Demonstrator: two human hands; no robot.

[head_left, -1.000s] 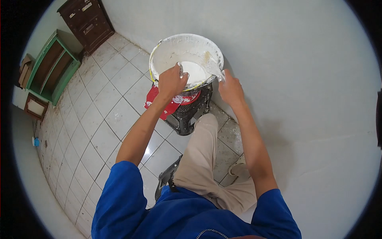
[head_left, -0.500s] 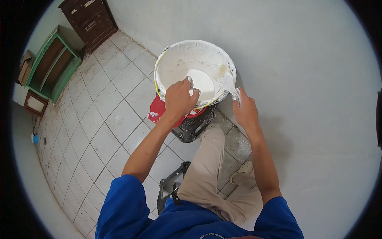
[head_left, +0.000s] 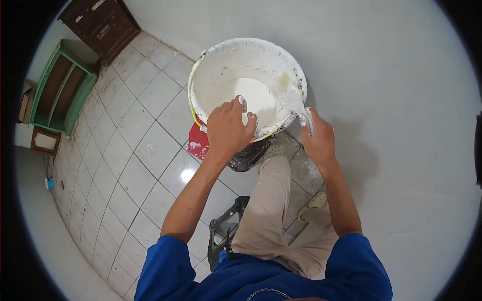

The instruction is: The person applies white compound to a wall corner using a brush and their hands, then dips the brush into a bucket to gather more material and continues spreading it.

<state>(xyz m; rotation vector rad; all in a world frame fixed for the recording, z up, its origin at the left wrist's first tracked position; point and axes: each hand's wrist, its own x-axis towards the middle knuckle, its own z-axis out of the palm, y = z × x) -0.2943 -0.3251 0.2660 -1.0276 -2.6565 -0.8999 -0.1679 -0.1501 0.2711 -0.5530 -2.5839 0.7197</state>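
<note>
A large bucket (head_left: 213, 56), its rim and inner wall caked with white paint, stands in front of me with white paint (head_left: 256, 95) at its bottom. My right hand (head_left: 320, 140) is closed on the handle of a paint-smeared paintbrush (head_left: 291, 98). Its tan bristles lie inside the bucket, near the right wall. Over the bucket's near edge is my left hand (head_left: 231, 125), with white paint on its fingertips. Thumb and forefinger stand apart there, nothing between them. A yellow bucket handle (head_left: 193, 108) hangs along the left rim.
Under the bucket, a red paint-spotted thing (head_left: 197, 142) and a black stool (head_left: 251, 156) show. Another black stool (head_left: 221, 228) is beside my leg. A pale wall (head_left: 391, 100) rises close on the right. Across the tiles stand a green shelf (head_left: 63, 90) and a brown cabinet (head_left: 103, 30).
My view has shifted a little, and the bucket appears larger. My right hand and the paintbrush appear slightly further right and lower. The left hand keeps about the same pose.
</note>
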